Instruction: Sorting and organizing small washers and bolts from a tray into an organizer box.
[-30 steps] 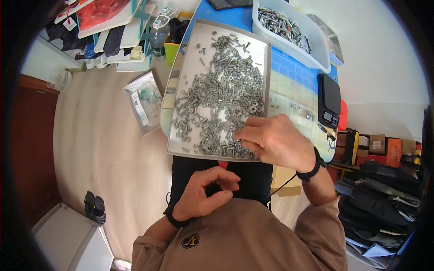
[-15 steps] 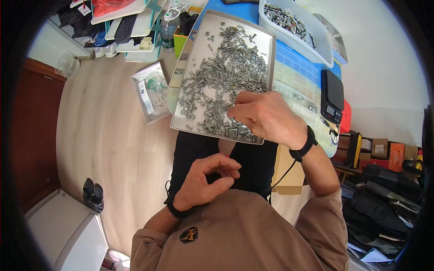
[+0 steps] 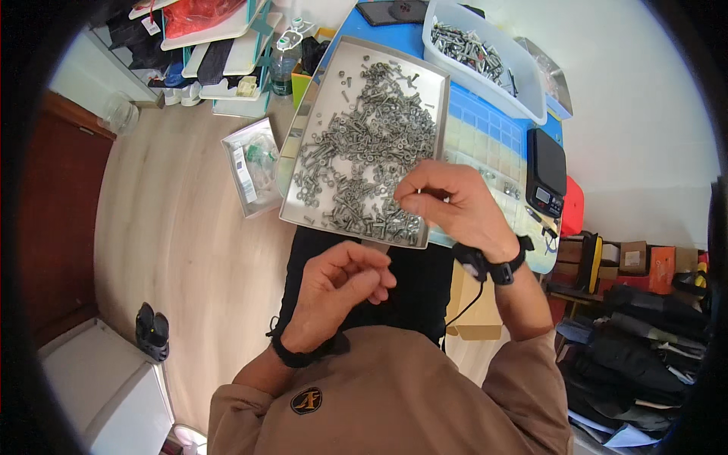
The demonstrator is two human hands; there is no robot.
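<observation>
Right hand: the right hand (image 3: 455,208) hovered over the near right corner of the metal tray (image 3: 303,144), fingers bunched together with thumb against fingertips; whether a small part sat pinched between them could not be told.
Left hand: the left hand (image 3: 337,284) was held nearer the body, below the tray's near edge and over the lap, fingers curled loosely inward toward the thumb; nothing could be made out in its grasp.
Hands to each other: the 2 hands were apart, the right one higher and further out, the left one lower and closer to the chest.
Wrists: a black watch (image 3: 504,265) sat on the right wrist, and a black band (image 3: 292,353) on the left.
Screws and nuts: a grey heap of screws and nuts (image 3: 364,152) lay spread across the tray, thickest through its middle and toward the near edge, just beside the right fingertips.
Tray: it rested at the edge of the blue table (image 3: 485,144), tilted in view.
Further out: a white plastic bin (image 3: 523,80) with more metal parts stood beyond the tray, and a black scale (image 3: 546,171) lay to its right.
Floor: a clear packet (image 3: 254,171) lay on the wooden floor (image 3: 174,227) left of the tray.
</observation>
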